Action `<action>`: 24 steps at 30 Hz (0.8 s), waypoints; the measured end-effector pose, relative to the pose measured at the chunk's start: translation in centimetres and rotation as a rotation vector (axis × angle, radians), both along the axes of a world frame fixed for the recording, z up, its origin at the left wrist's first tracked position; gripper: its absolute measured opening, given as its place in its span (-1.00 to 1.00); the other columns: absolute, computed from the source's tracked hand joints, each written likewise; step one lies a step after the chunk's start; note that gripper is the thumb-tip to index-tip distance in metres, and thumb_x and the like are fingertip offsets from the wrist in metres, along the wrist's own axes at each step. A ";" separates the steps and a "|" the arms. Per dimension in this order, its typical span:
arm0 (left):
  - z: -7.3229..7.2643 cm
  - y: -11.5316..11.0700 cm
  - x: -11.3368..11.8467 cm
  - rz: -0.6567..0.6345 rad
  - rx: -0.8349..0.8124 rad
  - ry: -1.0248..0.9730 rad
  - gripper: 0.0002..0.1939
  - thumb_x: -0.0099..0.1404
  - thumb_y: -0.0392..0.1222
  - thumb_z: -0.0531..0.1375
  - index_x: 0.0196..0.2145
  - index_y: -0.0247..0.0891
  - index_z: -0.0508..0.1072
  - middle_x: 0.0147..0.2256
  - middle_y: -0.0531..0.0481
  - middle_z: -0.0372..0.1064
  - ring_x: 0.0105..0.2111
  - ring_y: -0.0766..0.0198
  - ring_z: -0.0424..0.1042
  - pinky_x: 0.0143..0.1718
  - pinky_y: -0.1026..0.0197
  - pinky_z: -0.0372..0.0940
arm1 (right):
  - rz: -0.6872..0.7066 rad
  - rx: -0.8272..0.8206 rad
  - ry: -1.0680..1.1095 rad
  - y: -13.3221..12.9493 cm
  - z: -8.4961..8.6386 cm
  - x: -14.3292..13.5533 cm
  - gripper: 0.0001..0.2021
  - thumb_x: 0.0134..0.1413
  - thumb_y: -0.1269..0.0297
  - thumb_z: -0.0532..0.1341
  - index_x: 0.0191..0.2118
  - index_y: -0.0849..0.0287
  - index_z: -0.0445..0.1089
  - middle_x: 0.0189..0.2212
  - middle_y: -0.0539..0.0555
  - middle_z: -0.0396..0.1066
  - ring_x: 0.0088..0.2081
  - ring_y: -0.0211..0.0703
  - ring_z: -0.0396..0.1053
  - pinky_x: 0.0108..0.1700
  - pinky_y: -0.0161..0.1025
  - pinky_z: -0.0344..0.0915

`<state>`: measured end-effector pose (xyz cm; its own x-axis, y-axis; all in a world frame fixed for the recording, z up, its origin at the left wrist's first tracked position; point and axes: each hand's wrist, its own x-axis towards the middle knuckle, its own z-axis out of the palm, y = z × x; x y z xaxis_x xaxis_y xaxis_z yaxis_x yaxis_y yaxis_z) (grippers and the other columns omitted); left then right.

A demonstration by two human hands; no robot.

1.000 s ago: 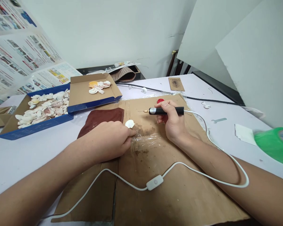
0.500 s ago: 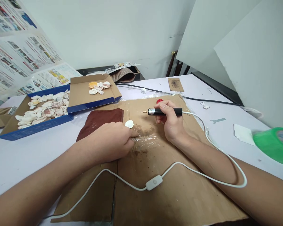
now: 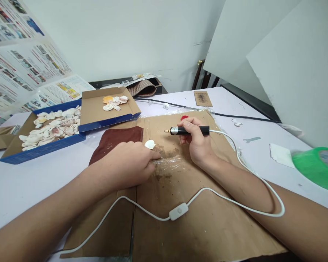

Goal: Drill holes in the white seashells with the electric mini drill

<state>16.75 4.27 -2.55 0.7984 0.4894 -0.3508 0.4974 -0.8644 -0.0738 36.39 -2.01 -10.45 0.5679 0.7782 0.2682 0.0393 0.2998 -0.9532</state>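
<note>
My right hand (image 3: 196, 138) is closed in a pen-like grip around a slim black electric hand drill (image 3: 190, 130). The drill's thin bit points left above the cardboard, and a white cord leaves its rear end. My left hand (image 3: 133, 162) rests low over the cardboard sheet (image 3: 205, 211). Its index finger stretches to the right beside a stained patch; the thumb is apart from it and the other fingers are mostly hidden. Just beyond the left knuckles is a small white scallop shell (image 3: 150, 144), apart from the drill bit.
A blue box (image 3: 46, 146) of shells stands left, its lid (image 3: 94, 112) holding several more. A brown cloth (image 3: 117, 136) lies by my left hand. The cord's inline switch (image 3: 178, 211) sits in front. Rightward are a wrench (image 3: 252, 139), white paper (image 3: 281, 155) and green tape (image 3: 311, 169).
Hardly anything differs. The drill and my right hand have shifted very slightly left in the picture; my left hand and the shell stay in place.
</note>
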 end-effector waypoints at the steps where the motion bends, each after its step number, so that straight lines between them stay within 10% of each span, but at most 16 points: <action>1: 0.0 0.0 -0.1 -0.004 -0.001 -0.019 -0.44 0.40 -0.15 0.06 0.23 0.25 0.59 -0.22 -0.09 0.66 -0.29 -0.03 0.60 -0.35 0.12 0.34 | -0.006 0.004 0.000 0.0 0.0 0.0 -0.75 0.14 0.04 0.33 -0.42 0.09 0.43 -0.51 -0.08 0.37 -0.58 -0.31 0.19 -0.52 -0.24 0.14; 24: 0.0 1.1 -0.4 -0.093 -0.083 -0.104 -0.43 0.39 -0.23 0.09 0.20 0.29 0.61 -0.29 -0.01 0.66 -0.36 0.07 0.57 -0.39 0.17 0.28 | 0.004 0.015 0.011 0.0 0.1 -0.4 -0.77 0.11 0.07 0.31 -0.43 0.09 0.43 -0.54 -0.07 0.37 -0.58 -0.29 0.21 -0.54 -0.25 0.12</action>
